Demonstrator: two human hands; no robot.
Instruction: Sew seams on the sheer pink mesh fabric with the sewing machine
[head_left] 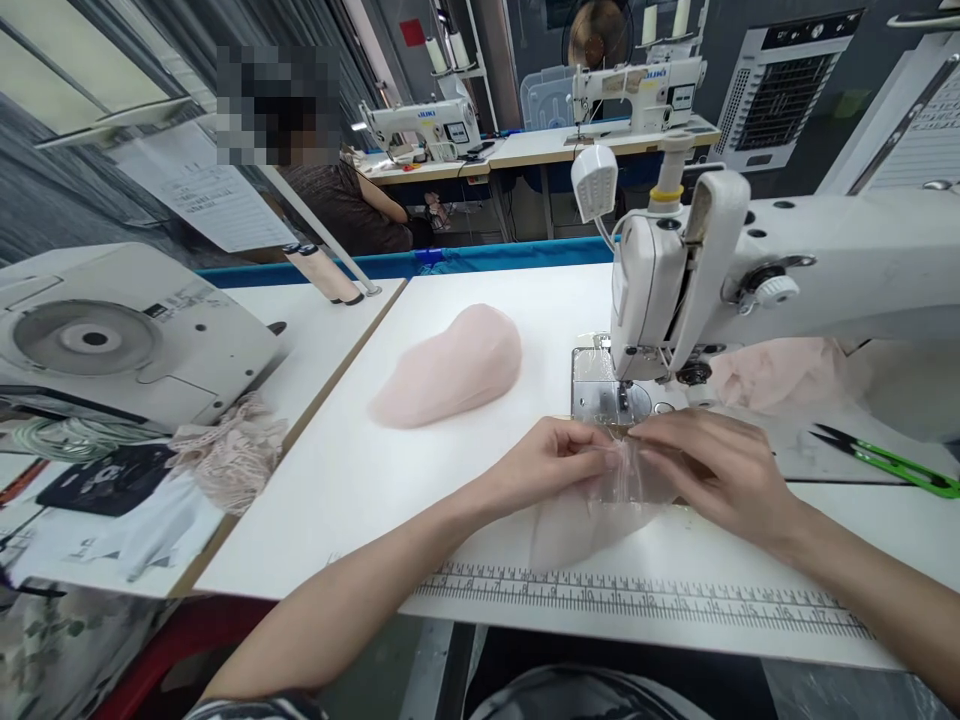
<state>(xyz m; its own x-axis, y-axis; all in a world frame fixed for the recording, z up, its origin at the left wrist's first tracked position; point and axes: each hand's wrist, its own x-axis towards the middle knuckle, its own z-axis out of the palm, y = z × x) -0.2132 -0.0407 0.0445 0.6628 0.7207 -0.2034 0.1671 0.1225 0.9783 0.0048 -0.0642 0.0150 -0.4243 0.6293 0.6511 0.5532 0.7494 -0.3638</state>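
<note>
A thin, sheer pale fabric piece hangs over the table's front part, just before the needle of the white sewing machine. My left hand pinches its upper edge between thumb and fingers. On the other side, my right hand grips the same fabric, thumb and fingertips pressed together close to the metal needle plate. Gathered folds run between the two hands. To the left lies a stack of pale pink sheer cut pieces, flat on the white table.
Green-handled thread snips lie right of my right hand. Crumpled pink fabric sits behind the machine arm. A printed ruler strip runs along the front edge. Thread cones and another machine stand left. A person sits beyond.
</note>
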